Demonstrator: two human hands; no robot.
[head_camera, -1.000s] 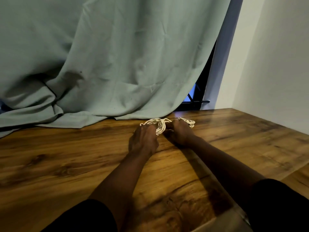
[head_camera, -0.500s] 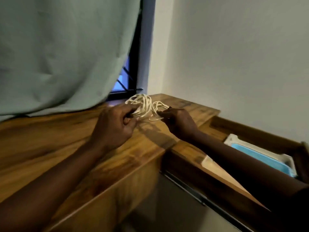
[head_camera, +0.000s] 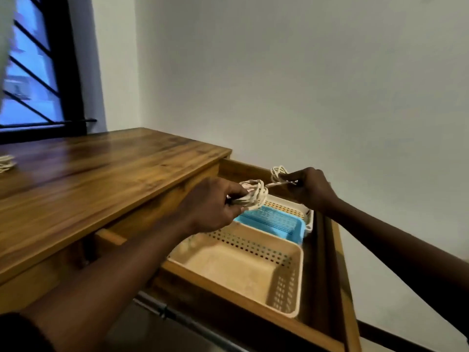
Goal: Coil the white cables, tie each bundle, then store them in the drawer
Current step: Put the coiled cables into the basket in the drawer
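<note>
While the drawer (head_camera: 332, 250) stands open, the left hand (head_camera: 210, 208) curls its fingers round one cable bundle (head_camera: 255, 195) above the drawer's blue basket (head_camera: 274, 222). The right hand (head_camera: 313, 189), over the drawer's far edge, pinches a smaller bundle (head_camera: 278, 172); a strand (head_camera: 278, 184) runs between the two. Nearest in the drawer sits a beige basket (head_camera: 241, 270). Another cable (head_camera: 6, 162) lies on the desktop (head_camera: 101, 174), well left of the drawer.

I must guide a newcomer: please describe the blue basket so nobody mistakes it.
Find the open wooden drawer under the desk top. Inside, just past the large beige basket nearest the person, lies the blue basket. It alone is blue.
</note>
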